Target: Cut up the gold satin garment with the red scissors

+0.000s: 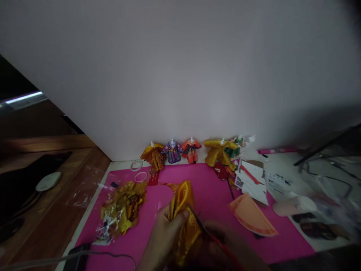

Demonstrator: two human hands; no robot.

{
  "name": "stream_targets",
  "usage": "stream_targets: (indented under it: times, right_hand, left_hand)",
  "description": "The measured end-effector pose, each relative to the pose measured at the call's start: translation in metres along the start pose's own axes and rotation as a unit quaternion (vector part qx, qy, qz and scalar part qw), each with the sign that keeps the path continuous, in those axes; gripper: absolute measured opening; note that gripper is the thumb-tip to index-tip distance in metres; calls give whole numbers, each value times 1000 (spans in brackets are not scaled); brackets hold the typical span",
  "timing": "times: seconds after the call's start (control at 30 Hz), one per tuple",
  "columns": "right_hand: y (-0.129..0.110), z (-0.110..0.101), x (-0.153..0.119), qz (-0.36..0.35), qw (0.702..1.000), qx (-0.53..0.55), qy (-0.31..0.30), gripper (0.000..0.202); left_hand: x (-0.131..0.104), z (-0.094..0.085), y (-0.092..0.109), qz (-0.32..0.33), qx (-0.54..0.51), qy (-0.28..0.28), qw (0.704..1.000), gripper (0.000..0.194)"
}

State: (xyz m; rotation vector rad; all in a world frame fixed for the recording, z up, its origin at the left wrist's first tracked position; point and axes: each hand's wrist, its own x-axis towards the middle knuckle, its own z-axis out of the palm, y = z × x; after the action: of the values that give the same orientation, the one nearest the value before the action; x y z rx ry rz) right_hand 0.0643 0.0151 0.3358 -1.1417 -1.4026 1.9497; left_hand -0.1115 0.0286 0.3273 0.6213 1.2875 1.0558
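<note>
My left hand is closed on a piece of shiny golden cloth, its thumb pressed over the front. The cloth stands up above the fingers and hangs down below them. In my right hand, dim and blurred, is a pair of scissors with red handles. Their dark blade points up and left and meets the cloth close to my left thumb. Whether the blades are apart cannot be made out. Beneath both hands lies a bright pink mat.
Small dressed figures, golden, purple and orange, stand along the white wall. Golden scraps with clear plastic lie left. To the right are an orange fan-shaped piece, white cards and a bottle.
</note>
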Motion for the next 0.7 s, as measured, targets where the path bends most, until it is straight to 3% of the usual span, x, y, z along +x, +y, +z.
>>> stream_targets:
  times: [0.33, 0.7]
  right_hand:
    - [6, 0, -1, -6, 1000, -1, 0, 77]
    - [3, 2, -2, -4, 1000, 7, -4, 66]
  left_hand:
    - [1, -1, -2, -6, -25, 4, 1000, 25]
    - [4, -3, -1, -5, -10, 10, 1000, 26]
